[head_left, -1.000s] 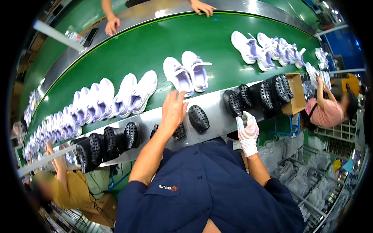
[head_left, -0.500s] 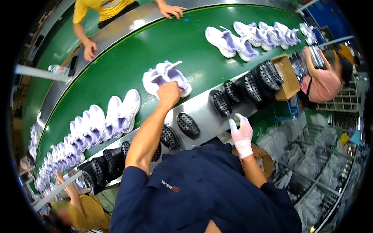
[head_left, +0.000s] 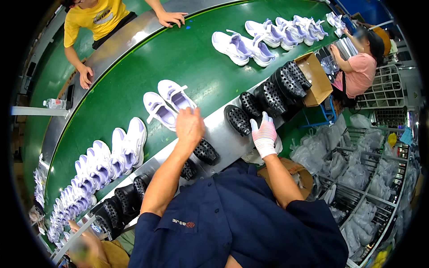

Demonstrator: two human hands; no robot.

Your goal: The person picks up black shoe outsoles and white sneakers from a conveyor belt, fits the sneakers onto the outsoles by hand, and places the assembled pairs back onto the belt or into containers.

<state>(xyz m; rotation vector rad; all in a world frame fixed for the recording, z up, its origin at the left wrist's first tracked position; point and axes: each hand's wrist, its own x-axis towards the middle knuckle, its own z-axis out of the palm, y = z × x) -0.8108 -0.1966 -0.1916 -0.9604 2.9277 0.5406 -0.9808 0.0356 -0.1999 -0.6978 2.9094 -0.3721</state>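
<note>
A pair of white and lilac sneakers with pull straps [head_left: 161, 107] lies on the green conveyor belt, toes toward the far left. My bare left hand [head_left: 190, 128] is at the near heel of this pair, over the belt's metal edge. Its fingers are bent and partly hidden, so I cannot tell whether they touch the shoe. Just below it rests a black perforated shoe-shaped form [head_left: 205, 152]. My right hand [head_left: 264, 136], in a white glove with pink stripes, is held open with thumb and fingers apart. Closest to it is another black perforated form [head_left: 237, 119] on the metal ledge.
Lilac-white sneakers [head_left: 129, 143] line the belt at left, and more [head_left: 243, 47] stand at far right. A cardboard box [head_left: 315, 80] borders the ledge. A wire rack [head_left: 357, 178] holds clear plastic bags. Co-workers in yellow [head_left: 96, 22], pink [head_left: 359, 71] and mustard [head_left: 114, 252] surround the belt.
My left hand has come back from inside the sneakers to their near heel. The pair has turned, toes now toward the far left. The whole view has shifted a little; my right hand stays open.
</note>
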